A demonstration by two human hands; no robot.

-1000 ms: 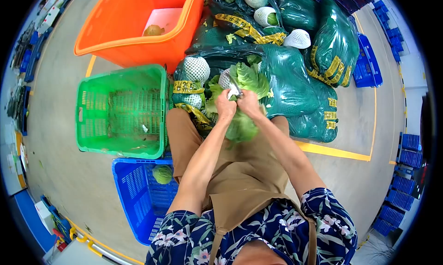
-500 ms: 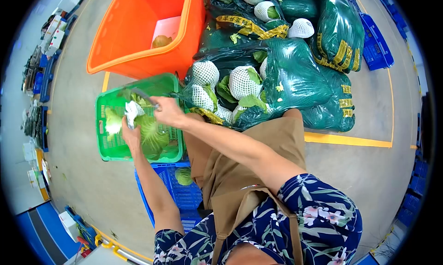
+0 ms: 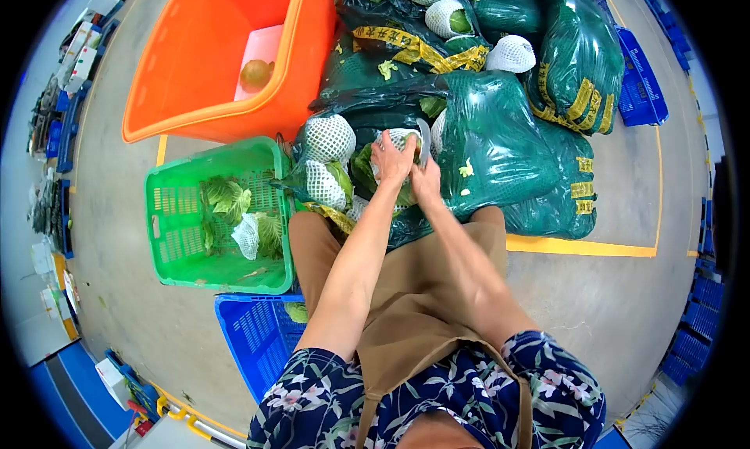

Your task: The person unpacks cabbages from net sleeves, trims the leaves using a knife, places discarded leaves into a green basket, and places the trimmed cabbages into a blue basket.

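Observation:
My left hand [image 3: 393, 158] is closed around a cabbage [image 3: 408, 139] in a white foam net, which sits in the opened dark green plastic bag [image 3: 500, 136] before me. In my right hand [image 3: 426, 182] is a knife [image 3: 424, 136], its curved blade upright against the cabbage's right side. My fingers partly hide the cabbage and the knife's handle. Close by on the left, more netted cabbages [image 3: 329, 139] lie in the same bag. To the left stands a green crate [image 3: 176, 264] holding loose cabbage leaves [image 3: 226, 197] and a crumpled white foam net [image 3: 246, 236].
An orange bin [image 3: 211, 121] stands behind the green crate, with a pink box and a round brownish item inside. Below is a blue crate [image 3: 254, 336] with a cabbage [image 3: 296, 311]. More bags and netted cabbages [image 3: 511, 53] lie at the back; another blue crate [image 3: 642, 82] is farther right.
Both hands have moved right from the green crate to a netted cabbage in the bag. The foam net that was in my left hand now lies among leaves in the green crate.

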